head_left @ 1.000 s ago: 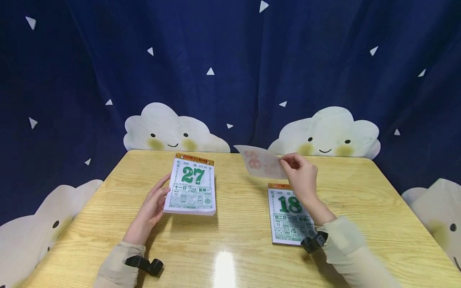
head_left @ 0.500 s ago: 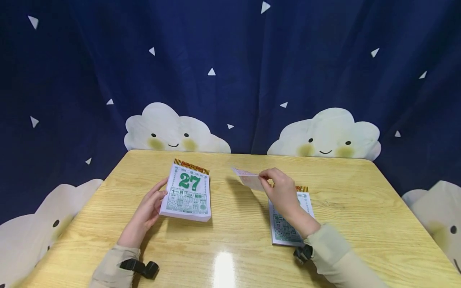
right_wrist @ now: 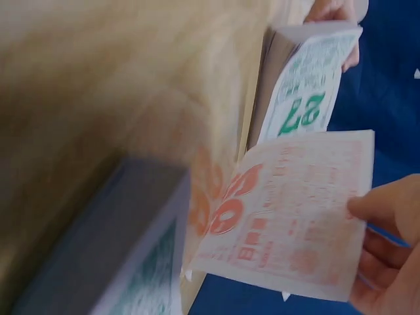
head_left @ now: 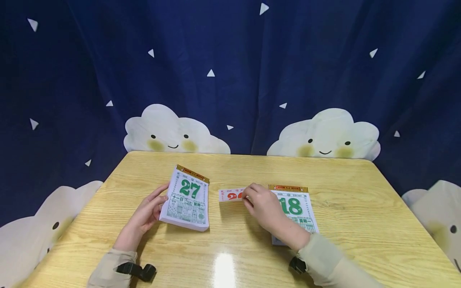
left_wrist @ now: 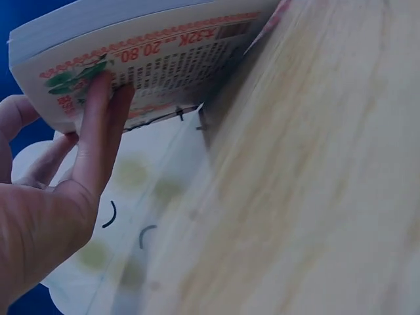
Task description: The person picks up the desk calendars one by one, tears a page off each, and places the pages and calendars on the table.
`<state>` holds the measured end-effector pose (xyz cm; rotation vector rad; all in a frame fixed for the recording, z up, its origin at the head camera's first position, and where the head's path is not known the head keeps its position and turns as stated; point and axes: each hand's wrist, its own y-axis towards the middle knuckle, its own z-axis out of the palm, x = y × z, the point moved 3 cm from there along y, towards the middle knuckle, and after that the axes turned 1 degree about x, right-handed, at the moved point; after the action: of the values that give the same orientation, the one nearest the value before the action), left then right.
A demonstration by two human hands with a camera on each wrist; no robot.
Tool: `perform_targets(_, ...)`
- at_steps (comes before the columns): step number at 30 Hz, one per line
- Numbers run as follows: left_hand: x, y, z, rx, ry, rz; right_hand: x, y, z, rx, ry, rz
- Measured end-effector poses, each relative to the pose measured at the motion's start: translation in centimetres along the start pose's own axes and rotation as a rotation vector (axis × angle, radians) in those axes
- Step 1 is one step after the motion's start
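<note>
My left hand (head_left: 145, 214) grips the left edge of a thick tear-off calendar (head_left: 188, 200) showing a green 27. That pad is tilted, and in the left wrist view two fingers lie against its printed back (left_wrist: 170, 59). Between the two pads, my right hand (head_left: 264, 208) pinches a loose calendar page (head_left: 227, 195) by its edge, just above the table. Red print shows on the page (right_wrist: 302, 210) in the right wrist view. A second tear-off calendar (head_left: 300, 208), with a green 18, lies flat; my right hand and forearm cover part of it.
Everything is on or over a light wooden table (head_left: 342, 224). Behind it hangs a dark blue curtain (head_left: 237, 60) with white triangles and smiling clouds. A black camera strap (head_left: 133, 270) circles the left sleeve.
My right hand has carried the loose page left and down, from above the 18 calendar towards the other pad. My left hand has brought the 27 calendar slightly nearer and turned it a little.
</note>
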<state>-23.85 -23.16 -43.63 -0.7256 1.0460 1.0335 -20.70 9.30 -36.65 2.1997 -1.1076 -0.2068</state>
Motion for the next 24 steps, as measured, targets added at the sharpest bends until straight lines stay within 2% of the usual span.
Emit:
perform_targets(6,-0.4,0.0,0.0,0.021,0.082,-0.059,1.5,-0.5,1.2,0.12,0.034,0.02)
perform_targets(13,-1.0,-0.3,-0.3,-0.033,0.283,-0.088,2.3,-1.5,2.6,0.306,0.045,0.033)
perform_targets(16,-1.2,-0.4,-0.5,-0.055,0.355,-0.096,2.5,-1.7,3.0,0.348,0.037,0.034)
perform_targets(24,-1.4,-0.6,-1.0,-0.098,0.458,-0.16,3.3,-2.2,4.1,0.44,-0.002,0.001)
